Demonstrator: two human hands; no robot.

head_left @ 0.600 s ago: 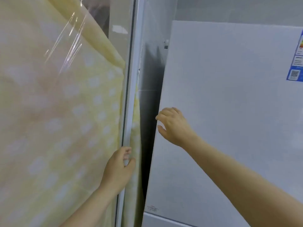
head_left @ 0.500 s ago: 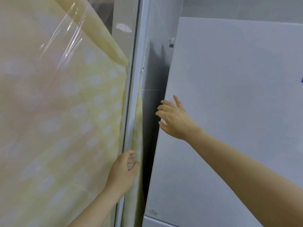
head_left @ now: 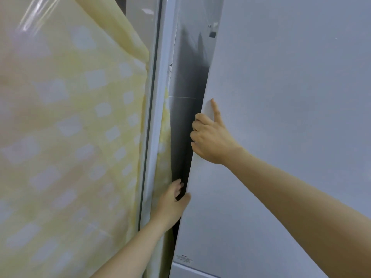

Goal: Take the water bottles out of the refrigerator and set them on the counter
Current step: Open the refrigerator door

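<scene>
Task barely begun: right hand (head_left: 212, 141) and, at its 7 o'clock, left hand (head_left: 172, 205) grip the left edge of the unopened refrigerator door (head_left: 291, 117); water bottles unseen, presumably inside, all transfers remaining.

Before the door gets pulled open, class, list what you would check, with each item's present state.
1. Right hand grips the refrigerator door edge: ok.
2. Left hand holds the same edge, lower down: ok.
3. Curtain clear of the door's swing: cannot tell; a fold hangs beside the gap.
4. Water bottles in sight: not ok; the door hides the inside.
5. Counter ready for bottles: cannot tell; out of view.
</scene>
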